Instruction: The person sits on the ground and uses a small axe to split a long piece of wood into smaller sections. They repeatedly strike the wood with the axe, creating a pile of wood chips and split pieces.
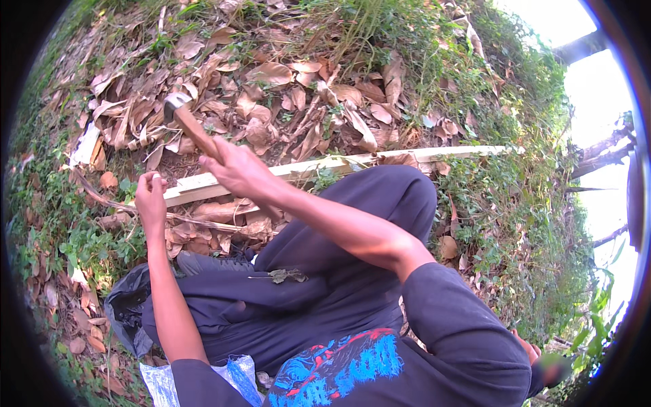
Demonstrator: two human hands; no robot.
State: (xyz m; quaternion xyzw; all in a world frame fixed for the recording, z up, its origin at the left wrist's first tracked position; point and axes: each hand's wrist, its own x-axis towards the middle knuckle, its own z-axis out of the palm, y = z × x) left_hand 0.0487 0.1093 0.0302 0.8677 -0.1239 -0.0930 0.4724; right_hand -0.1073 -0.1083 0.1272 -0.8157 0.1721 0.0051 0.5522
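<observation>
My right hand (237, 169) is wrapped round the wooden handle of a hammer (196, 134), whose metal head is raised up and to the left over dry leaves. My left hand (150, 197) is closed, thumb and fingers pinched together at the left end of the pale wooden strips (291, 171). Whether a small thing sits in that pinch is too small to tell. Long and narrow, the strips lie on the ground beyond my bent legs and run off to the right. Part of their length is hidden behind my right hand and forearm.
Dry brown leaves (271, 73) and green plants (502, 251) cover the ground. A thin dry branch (102, 197) lies by my left hand. A black plastic bag (129, 305) and a white-and-blue sack (237, 372) are beside me. Another person's hand (525, 347) shows at lower right.
</observation>
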